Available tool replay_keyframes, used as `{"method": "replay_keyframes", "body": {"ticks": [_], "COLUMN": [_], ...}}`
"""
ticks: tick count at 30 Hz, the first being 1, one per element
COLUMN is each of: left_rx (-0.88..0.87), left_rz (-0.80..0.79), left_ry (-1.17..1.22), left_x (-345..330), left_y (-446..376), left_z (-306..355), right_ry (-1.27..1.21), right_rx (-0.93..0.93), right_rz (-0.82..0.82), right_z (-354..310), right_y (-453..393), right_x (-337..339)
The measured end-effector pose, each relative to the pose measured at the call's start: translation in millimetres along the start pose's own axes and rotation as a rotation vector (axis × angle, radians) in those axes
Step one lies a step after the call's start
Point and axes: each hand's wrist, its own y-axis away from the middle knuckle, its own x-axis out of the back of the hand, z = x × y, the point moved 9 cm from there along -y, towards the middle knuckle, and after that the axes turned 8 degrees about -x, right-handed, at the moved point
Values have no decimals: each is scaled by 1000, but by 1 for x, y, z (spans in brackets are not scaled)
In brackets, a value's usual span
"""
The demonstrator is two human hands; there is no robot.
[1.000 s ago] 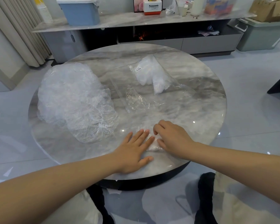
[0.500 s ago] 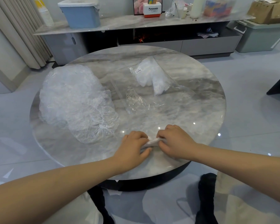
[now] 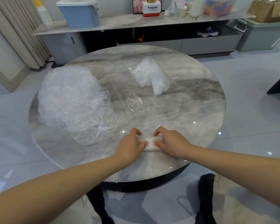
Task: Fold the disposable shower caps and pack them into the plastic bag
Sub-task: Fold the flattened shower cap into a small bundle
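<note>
A small folded shower cap (image 3: 149, 143) lies as a white bundle near the front edge of the round marble table (image 3: 192, 110). My left hand (image 3: 130, 145) grips its left end with curled fingers, and my right hand (image 3: 171, 142) grips its right end the same way. A big heap of loose clear shower caps (image 3: 74, 102) sits at the table's left. A clear plastic bag (image 3: 152, 75) holding white folded caps lies at the back centre, its open part spread toward me.
A crumpled piece of clear film (image 3: 134, 102) lies mid-table. Behind the table runs a low cabinet (image 3: 136, 26) with a blue bin (image 3: 79, 13) and boxes on it. Curtains hang at the far left, and a green tub (image 3: 260, 34) stands at the far right.
My left hand went from lying flat on the cap to curled around it. Both hands have gathered the cap into a compact bundle.
</note>
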Motion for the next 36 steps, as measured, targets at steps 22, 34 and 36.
{"method": "replay_keyframes", "body": {"ticks": [22, 34, 36], "left_rx": [68, 21, 27], "left_rz": [56, 492, 462], "left_ry": [357, -161, -244], "left_x": [44, 71, 63], "left_y": [-49, -81, -87], "left_z": [11, -12, -11], "right_ry": [-547, -718, -664], "right_rx": [-68, -296, -342], "right_rz": [-188, 168, 136], "right_z": [-15, 22, 29], "right_y": [-50, -74, -78], "right_x": [42, 93, 88]}}
